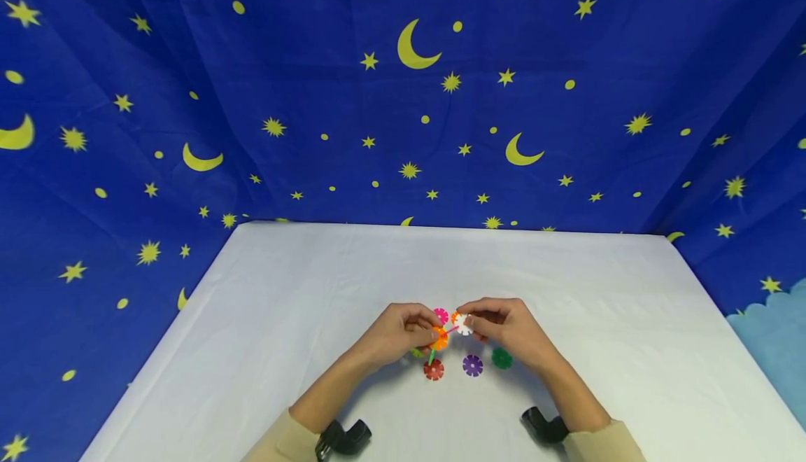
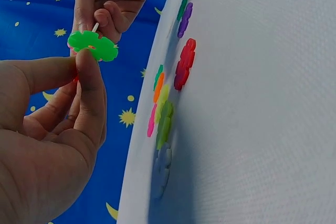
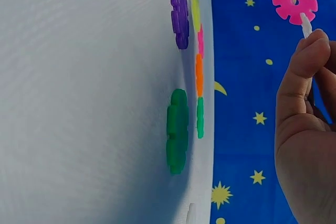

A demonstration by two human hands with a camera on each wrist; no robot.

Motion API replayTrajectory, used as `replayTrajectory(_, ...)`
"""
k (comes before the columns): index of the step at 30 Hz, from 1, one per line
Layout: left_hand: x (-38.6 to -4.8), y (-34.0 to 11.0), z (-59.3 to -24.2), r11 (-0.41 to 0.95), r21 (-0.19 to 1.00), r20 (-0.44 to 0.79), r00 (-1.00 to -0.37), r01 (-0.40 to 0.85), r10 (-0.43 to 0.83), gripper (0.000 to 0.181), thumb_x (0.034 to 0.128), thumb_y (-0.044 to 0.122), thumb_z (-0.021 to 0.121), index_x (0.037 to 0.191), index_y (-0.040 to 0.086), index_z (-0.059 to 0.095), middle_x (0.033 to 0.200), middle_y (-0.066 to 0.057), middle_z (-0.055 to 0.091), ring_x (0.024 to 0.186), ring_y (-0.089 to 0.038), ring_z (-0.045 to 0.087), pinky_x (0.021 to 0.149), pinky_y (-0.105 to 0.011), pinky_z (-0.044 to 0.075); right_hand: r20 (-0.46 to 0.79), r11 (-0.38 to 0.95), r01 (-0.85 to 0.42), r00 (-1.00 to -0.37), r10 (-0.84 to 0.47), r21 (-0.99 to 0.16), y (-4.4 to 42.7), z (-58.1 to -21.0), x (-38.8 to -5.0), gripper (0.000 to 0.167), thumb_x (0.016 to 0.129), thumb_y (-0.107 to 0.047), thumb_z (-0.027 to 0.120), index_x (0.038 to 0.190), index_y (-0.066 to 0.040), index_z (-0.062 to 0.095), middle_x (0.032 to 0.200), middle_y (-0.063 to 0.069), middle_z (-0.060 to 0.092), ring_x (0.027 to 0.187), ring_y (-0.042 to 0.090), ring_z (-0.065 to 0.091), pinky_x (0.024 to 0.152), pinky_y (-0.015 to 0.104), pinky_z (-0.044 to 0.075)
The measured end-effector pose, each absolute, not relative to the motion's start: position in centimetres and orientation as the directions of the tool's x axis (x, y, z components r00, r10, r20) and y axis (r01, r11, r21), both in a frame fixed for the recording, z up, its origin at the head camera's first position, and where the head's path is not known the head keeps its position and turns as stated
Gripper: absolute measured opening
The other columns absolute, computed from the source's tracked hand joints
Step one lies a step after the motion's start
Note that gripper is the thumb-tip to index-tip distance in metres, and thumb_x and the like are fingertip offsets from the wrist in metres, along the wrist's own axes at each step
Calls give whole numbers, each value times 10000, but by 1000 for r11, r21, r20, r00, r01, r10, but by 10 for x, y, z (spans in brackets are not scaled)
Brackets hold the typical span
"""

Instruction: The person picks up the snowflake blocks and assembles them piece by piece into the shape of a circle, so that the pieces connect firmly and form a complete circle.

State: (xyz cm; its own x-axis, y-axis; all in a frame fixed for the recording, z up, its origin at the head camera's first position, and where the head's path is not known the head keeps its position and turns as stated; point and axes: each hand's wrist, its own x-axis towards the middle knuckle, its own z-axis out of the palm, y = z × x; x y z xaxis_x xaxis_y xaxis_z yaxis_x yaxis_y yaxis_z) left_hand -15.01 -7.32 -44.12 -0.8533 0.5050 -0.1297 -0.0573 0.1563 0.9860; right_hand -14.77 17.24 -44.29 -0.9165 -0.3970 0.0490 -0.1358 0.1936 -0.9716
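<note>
My left hand (image 1: 399,332) pinches a joined cluster of notched plastic discs between thumb and fingers. The cluster has an orange disc (image 1: 439,338), a bright green disc (image 2: 93,45) and a pink disc (image 3: 295,2), slotted at angles to each other. My right hand (image 1: 506,325) pinches a white notched disc (image 1: 463,324) between thumb and fingertips. In the right wrist view the white disc stands edge-on at a notch of the pink disc; how deep it sits in the notch I cannot tell. My fingers partly cover the cluster.
Loose discs lie flat on the white table (image 1: 283,378): red (image 1: 433,369), purple (image 1: 473,365), dark green (image 1: 502,358) and pink (image 1: 440,316). Beyond the hands, the left wrist view shows yellow-green (image 2: 165,124) and pale (image 2: 163,169) ones. A blue star-patterned cloth (image 1: 352,98) hangs behind.
</note>
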Motion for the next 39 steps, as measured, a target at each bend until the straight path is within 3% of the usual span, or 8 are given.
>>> replayTrajectory(9,-147,-70,-440,162,986,-112,-874,-39,472,91,878,51,687,968,42,687,838,-112,664,689,-302,664,658,-443,559,76,180,-166,-904,-420,-970,171,-446,-147,257,914,-186,672,1109,-20,701,824,183,642,637,253,582,588,414,524)
replayTrajectory(15,-146,-68,-441,183,982,-131,-872,-48,472,94,872,67,690,965,52,686,830,-100,672,661,-253,646,626,-392,540,39,202,-135,-908,-417,-970,170,-446,-146,260,916,-207,670,1122,-51,703,834,165,652,675,353,586,611,419,529)
replayTrajectory(19,-147,-67,-443,173,980,-170,-856,-96,488,131,878,95,683,998,44,674,874,-98,673,632,-222,635,609,-370,541,21,205,-114,-914,-405,-972,169,-446,-145,301,913,-178,671,1167,-17,656,886,153,667,721,396,602,636,407,544)
replayTrajectory(23,-146,-65,-444,142,981,-185,-849,-131,495,171,913,154,663,1040,40,659,928,-118,648,615,-236,637,601,-395,566,-6,192,-74,-923,-386,-979,166,-446,-145,301,891,-186,702,1110,7,631,891,168,673,748,427,618,658,419,554)
replayTrajectory(29,-147,-65,-446,129,987,-149,-847,-96,510,212,952,271,619,1053,93,673,964,-120,625,687,-256,622,559,-432,561,-34,164,-36,-915,-401,-986,163,-445,-145,218,903,-145,682,1059,3,653,874,217,672,774,443,630,693,424,559)
replayTrajectory(33,-147,-65,-447,146,987,-137,-847,-71,514,213,954,291,613,1035,108,686,948,-104,619,631,-241,604,535,-435,556,-28,139,-34,-908,-418,-990,161,-441,-143,194,923,-104,649,1083,6,659,880,240,665,770,458,622,696,407,560)
replayTrajectory(39,-147,-64,-447,144,988,-120,-853,-54,509,187,957,261,612,992,95,688,922,-102,621,584,-227,590,518,-429,549,-26,165,-51,-901,-434,-985,157,-425,-137,170,935,-27,605,1086,38,647,883,252,656,775,501,601,720,493,541)
